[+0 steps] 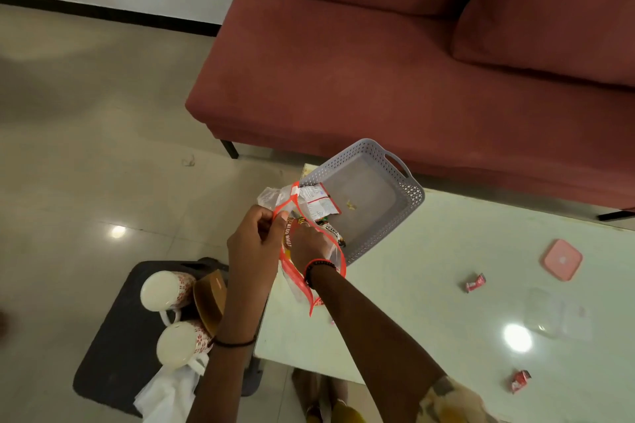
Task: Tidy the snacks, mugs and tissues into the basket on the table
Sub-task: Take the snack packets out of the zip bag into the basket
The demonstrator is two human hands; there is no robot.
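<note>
A grey plastic basket (388, 178), rectangular with perforated walls and slot handles, sits at the far left corner of the glossy white tabletop (429, 312), centre of the frame, tilted askew to the edge. At its near left rim, two hands work a clear plastic bag (311, 271) trimmed in orange: the left hand (254, 244) pinches the bag's orange rim between thumb and fingers, while the right hand (307, 244) is thrust inside, its grip hidden. Snack packets (318, 203) spill from the bag's mouth over the basket's rim. Two small red wrapped sweets (476, 282) lie on the tabletop at right, well apart, near a pink square lid (562, 259). At lower left, two white mugs (166, 290) with red floral print lie on a dark mat (113, 347) on the floor, beside crumpled white tissues (168, 391).
</note>
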